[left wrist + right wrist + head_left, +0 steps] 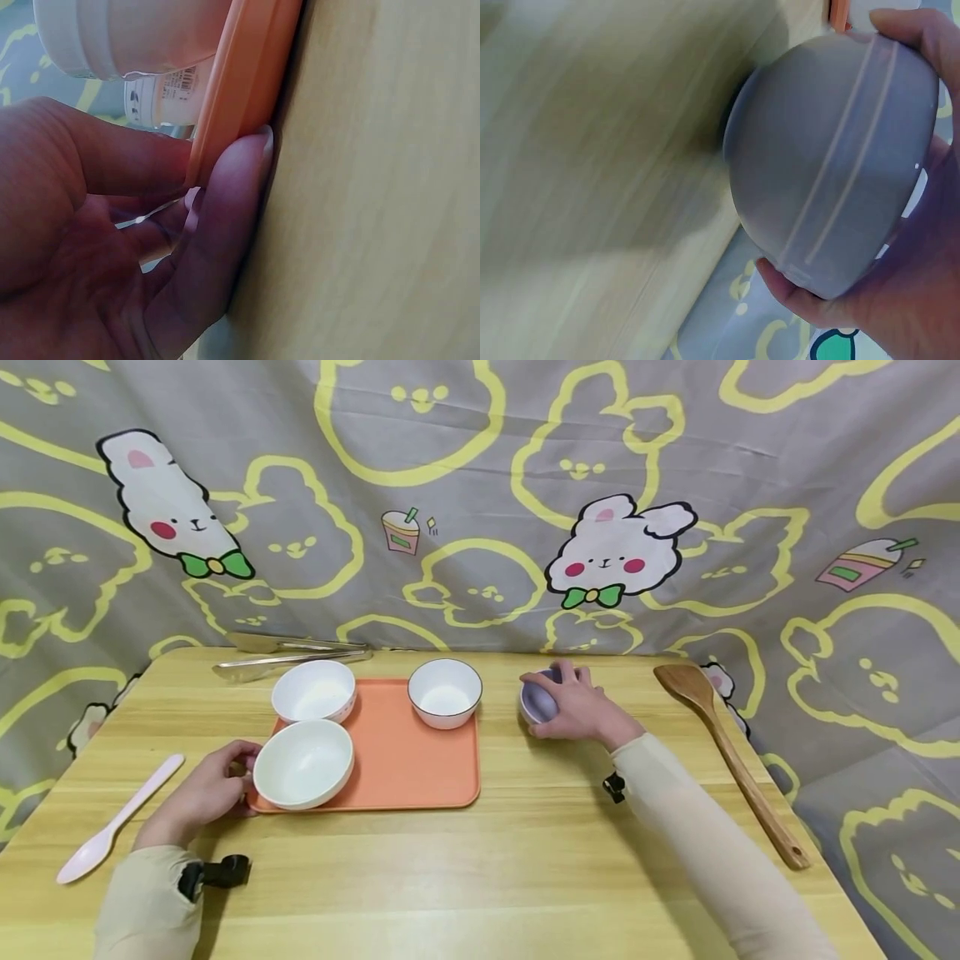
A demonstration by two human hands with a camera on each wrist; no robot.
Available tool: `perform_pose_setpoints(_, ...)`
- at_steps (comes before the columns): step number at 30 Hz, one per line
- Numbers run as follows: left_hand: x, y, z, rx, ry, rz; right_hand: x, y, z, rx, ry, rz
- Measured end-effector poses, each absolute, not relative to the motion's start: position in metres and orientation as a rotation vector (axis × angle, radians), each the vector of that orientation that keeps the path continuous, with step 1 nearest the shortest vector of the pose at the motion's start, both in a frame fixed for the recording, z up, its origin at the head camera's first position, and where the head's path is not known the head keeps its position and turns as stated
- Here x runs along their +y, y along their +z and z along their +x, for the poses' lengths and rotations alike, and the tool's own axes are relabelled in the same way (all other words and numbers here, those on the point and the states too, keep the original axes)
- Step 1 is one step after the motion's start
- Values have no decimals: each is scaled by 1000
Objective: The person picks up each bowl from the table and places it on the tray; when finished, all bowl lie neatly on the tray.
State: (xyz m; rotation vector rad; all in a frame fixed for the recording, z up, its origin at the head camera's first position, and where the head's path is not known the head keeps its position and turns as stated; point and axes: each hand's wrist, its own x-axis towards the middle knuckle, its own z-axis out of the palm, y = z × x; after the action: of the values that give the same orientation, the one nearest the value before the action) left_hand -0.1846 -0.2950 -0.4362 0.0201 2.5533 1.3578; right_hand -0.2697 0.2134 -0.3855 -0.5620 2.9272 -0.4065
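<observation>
My left hand pinches the front left corner of the orange tray; in the left wrist view a finger lies under the tray's edge. On the tray's left side stand a cream bowl in front and a white bowl behind it. A white bowl with a dark rim stands at its back right. To the right of the tray, my right hand grips a grey-purple bowl from above, its fingers and thumb spread across the rim. The bowl's base is close over the table.
Metal tongs lie behind the tray at the table's back edge. A pink spoon is left of my left hand. Along the right edge lies a wooden spatula. A patterned curtain hangs behind the wooden table.
</observation>
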Motion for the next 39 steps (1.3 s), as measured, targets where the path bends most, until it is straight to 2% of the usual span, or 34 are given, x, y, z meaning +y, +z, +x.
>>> perform_pose_setpoints(22, -296, -438, -181, 2530, 1400, 11, 216, -378, -226, 2903, -324, -740)
perform_pose_setpoints(39, -296, -436, -183, 2545, 1377, 6, 193, -368, -203, 2866, -332, -876)
